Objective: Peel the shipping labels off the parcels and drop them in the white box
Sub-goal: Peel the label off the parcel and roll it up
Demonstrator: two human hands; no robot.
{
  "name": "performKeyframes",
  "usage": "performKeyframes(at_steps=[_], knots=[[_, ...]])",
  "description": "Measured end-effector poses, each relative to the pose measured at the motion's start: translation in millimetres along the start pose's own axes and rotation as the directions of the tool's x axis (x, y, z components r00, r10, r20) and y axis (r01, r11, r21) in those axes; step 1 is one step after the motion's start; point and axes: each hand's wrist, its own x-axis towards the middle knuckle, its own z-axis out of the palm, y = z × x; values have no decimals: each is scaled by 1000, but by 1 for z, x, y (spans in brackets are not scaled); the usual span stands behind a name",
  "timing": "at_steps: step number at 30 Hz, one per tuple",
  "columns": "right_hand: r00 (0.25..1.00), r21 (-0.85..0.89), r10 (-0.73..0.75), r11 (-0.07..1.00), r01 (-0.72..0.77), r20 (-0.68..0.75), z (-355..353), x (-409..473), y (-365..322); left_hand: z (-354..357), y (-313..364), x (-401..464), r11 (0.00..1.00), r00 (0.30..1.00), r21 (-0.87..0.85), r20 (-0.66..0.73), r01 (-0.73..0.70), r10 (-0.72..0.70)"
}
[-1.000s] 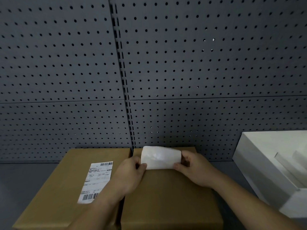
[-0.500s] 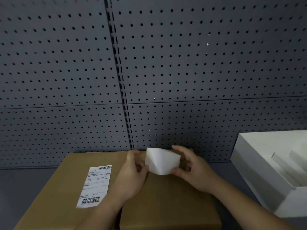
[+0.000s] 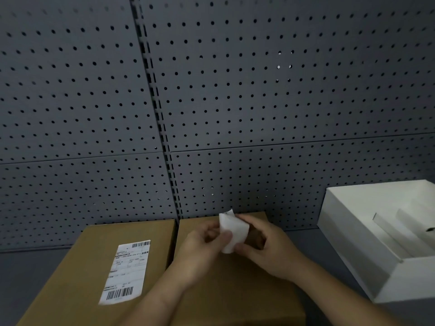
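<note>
Two brown cardboard parcels stand side by side. The left parcel [image 3: 82, 278] carries a white shipping label [image 3: 126, 271] with barcodes, stuck flat on its top. Above the bare top of the right parcel [image 3: 235, 297], both hands hold a peeled label [image 3: 233, 229], folded with its blank side out. My left hand [image 3: 202, 245] pinches its left edge, and my right hand [image 3: 266, 245] grips its right side. The white box [image 3: 348, 243] sits open at the right.
A dark grey pegboard wall [image 3: 211, 90] rises right behind the parcels. The parcels and the white box stand on a grey surface [image 3: 303, 238]. Inside the white box lie white strips [image 3: 404, 222].
The peeled label has gone from spread wide between my hands to folded into a narrower piece. My hands have come closer together over the right parcel.
</note>
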Motion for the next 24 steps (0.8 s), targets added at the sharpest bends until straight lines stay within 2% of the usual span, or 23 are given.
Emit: performKeyframes(at_steps=[3,11,15,20,24], knots=[[1000,-2,1,1000,-1,-9,-1,-1,1,6,2,1,996,999,86,-41,5,-1],[999,37,35,999,-34,-16,-9,-8,7,11,3,0,997,998,-37,29,65,-64],[999,-75,25,997,-27,-36,-17,-16,7,15,7,3,999,998,-15,45,51,-50],[997,-355,-64,934,45,-41,-28,-27,2,32,12,12,998,995,67,96,5,-12],[998,-399,-57,916,38,-37,-40,-34,-3,51,14,24,976,993,215,116,-46,21]])
